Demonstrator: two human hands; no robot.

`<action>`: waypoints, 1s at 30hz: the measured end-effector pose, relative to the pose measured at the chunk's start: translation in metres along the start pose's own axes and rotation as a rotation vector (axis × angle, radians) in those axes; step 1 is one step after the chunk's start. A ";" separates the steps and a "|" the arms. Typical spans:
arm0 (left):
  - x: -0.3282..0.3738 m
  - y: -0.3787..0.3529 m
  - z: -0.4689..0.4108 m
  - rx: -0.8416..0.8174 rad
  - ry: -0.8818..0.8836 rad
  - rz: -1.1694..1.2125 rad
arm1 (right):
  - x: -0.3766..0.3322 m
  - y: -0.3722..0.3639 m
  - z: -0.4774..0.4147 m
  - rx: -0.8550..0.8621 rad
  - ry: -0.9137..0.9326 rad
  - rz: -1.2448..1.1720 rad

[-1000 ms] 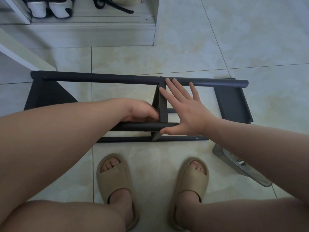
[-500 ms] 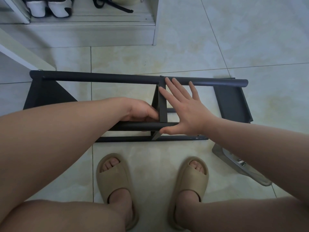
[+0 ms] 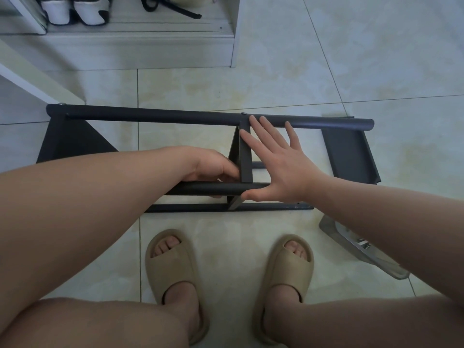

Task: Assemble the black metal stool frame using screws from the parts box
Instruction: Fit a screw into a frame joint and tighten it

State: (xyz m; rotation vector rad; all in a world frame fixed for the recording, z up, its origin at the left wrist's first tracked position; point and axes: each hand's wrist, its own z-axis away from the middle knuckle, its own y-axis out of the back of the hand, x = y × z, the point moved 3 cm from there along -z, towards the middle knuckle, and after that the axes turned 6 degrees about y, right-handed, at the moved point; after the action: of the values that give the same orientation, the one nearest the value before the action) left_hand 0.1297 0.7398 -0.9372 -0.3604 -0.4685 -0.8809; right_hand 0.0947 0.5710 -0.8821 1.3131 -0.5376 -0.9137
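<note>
We find stool frame (image 3: 175, 117) under both hands | right hand (image 3: 278, 169) flat, pressing centre strut (image 3: 245, 156) | left hand (image 3: 211, 167) curled beside strut, grasp indiscernible | we advise: hold strut square, tighten gently.

bare arms & legs, no sleeves, beige open-toe slides (image 3: 283, 275)

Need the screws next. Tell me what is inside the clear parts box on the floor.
Inside the parts box, one small silvery metal piece shows. The right forearm covers part of the box, so the rest cannot be seen.
</note>
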 end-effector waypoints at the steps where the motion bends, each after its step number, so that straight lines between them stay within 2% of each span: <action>1: 0.001 0.000 0.000 0.010 -0.022 -0.007 | 0.000 0.000 0.000 0.002 0.000 -0.001; 5: 0.004 -0.001 0.002 0.016 -0.090 0.006 | 0.000 0.000 0.000 0.015 0.002 -0.007; 12: 0.004 -0.003 0.003 -0.024 -0.087 0.075 | -0.001 0.000 0.000 0.021 0.000 -0.012; 18: 0.000 -0.002 0.002 -0.005 0.006 0.014 | -0.001 -0.001 0.000 0.023 0.001 -0.015; 24: 0.004 -0.002 0.004 0.008 -0.084 0.003 | 0.000 0.000 0.000 0.023 0.003 -0.012; 30: 0.004 -0.003 0.003 -0.025 -0.099 0.089 | -0.001 -0.001 0.000 0.026 0.005 -0.016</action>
State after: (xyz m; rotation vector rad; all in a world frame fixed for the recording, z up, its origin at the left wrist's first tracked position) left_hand 0.1286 0.7371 -0.9324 -0.4465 -0.5292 -0.7857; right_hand 0.0943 0.5715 -0.8826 1.3444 -0.5370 -0.9196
